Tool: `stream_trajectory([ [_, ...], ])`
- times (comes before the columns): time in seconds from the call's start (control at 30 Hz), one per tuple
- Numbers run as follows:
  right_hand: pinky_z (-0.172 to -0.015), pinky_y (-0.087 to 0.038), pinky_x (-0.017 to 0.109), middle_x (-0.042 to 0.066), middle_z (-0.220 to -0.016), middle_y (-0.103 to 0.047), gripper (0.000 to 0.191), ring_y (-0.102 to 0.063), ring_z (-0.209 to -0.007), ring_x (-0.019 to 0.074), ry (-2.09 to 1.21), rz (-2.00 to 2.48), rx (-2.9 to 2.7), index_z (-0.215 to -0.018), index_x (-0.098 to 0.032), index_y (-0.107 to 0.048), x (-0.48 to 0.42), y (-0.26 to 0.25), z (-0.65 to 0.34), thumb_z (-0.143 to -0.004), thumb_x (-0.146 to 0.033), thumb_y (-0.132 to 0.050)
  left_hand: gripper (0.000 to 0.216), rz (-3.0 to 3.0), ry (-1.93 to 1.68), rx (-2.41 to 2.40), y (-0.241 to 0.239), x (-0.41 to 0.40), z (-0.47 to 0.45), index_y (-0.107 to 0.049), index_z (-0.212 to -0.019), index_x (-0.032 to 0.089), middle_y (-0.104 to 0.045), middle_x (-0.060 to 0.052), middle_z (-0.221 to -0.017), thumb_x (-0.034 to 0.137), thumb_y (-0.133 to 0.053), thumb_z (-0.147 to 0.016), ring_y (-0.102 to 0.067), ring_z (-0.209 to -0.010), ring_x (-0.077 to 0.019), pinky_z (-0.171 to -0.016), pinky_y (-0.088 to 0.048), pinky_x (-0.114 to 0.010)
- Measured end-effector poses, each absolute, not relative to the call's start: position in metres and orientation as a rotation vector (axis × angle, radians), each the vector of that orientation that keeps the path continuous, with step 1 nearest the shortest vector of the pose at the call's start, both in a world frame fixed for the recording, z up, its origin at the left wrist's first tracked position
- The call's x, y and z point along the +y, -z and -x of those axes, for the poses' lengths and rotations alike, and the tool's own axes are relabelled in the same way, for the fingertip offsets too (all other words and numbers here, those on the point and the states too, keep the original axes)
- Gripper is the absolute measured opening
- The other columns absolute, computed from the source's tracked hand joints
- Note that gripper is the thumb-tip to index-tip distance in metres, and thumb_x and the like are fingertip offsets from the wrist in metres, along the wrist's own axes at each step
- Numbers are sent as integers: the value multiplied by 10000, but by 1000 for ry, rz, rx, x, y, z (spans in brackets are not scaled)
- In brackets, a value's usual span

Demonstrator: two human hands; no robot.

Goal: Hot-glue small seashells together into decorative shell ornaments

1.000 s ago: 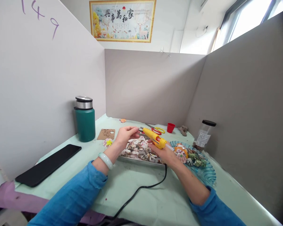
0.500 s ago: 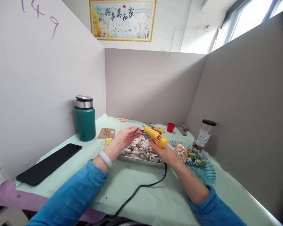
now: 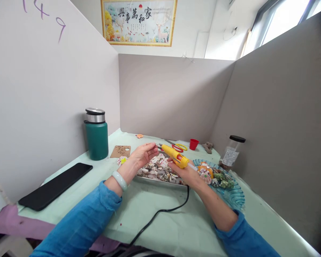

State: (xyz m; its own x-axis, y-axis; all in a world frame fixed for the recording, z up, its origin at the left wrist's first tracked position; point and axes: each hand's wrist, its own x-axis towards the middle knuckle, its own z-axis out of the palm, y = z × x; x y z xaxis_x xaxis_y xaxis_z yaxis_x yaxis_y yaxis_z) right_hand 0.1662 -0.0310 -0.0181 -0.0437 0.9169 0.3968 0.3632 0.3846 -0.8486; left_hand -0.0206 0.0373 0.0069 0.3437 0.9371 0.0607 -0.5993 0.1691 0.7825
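My right hand [image 3: 186, 174] grips a yellow glue gun [image 3: 174, 156], its nozzle pointing left toward my left hand. Its black cord [image 3: 160, 214] runs down over the table's near edge. My left hand [image 3: 143, 155] hovers above the left end of a metal tray [image 3: 160, 181] full of small seashells [image 3: 160, 168]. Its palm is turned toward the nozzle with the fingers curled together at the tips; whether something small sits between them I cannot make out.
A blue glass dish [image 3: 234, 198] with coloured shells lies right of the tray. Behind are red-and-yellow scissors [image 3: 178, 146], a red cup [image 3: 194, 144] and a clear jar [image 3: 231, 153]. On the left are a green flask [image 3: 96, 135], a brown card [image 3: 120, 151] and a black phone [image 3: 55, 185]. Partition walls enclose the table.
My left hand turned from palm-down over the shells to palm facing the glue gun's nozzle. The glue gun stayed nearly in place.
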Motion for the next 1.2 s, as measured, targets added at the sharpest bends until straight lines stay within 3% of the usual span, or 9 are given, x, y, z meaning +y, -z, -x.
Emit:
stream_trajectory([
  [0.6, -470, -365, 222, -13, -589, -546, 337, -433, -496, 94, -668, 1193, -1667, -895, -150, -666, -31, 19, -166, -734, -439, -611, 105, -870, -1236, 509, -7, 38, 22, -620, -744, 105, -612, -3, -657, 129, -710, -694, -545, -511, -67, -582, -512, -225],
  [1.2, -469, -348, 226, -33, -533, -503, 344, -406, -467, 89, -620, 1216, -1667, -901, -147, -664, -34, 15, -166, -737, -442, -594, 184, -981, -1212, 505, -3, 40, 22, -629, -767, 93, -622, -16, -711, 180, -755, -664, -544, -536, -67, -626, -503, -247],
])
